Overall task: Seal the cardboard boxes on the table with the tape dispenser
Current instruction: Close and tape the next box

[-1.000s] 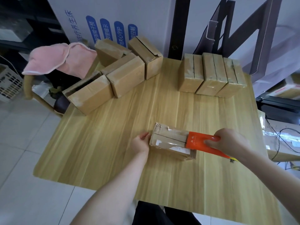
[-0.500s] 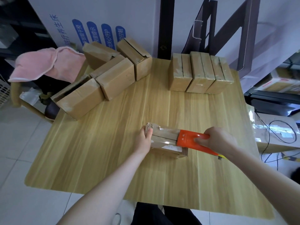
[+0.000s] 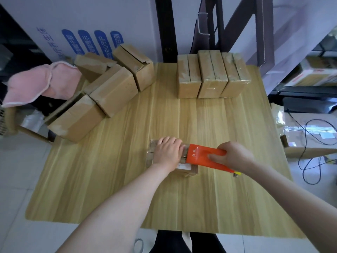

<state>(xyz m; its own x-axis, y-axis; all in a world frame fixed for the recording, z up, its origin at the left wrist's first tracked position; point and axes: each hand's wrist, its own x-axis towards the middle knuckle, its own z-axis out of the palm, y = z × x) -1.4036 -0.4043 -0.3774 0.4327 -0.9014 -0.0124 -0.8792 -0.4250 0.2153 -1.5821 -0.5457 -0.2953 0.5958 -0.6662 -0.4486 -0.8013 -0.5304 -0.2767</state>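
Pressing palm-down on the near box [image 3: 188, 169], the left hand [image 3: 166, 154] steadies it at the front middle of the desk [image 3: 127, 179], its grip flat and holding nothing. The right hand [image 3: 235, 157] has its grip wrapped round the orange tape dispenser [image 3: 200, 155], which lies on that box's right end. By their glossy tops, the three boxes [image 3: 212, 77] at the back right look sealed; the four boxes [image 3: 113, 88] at the back left look untaped. That makes eight boxes and one dispenser.
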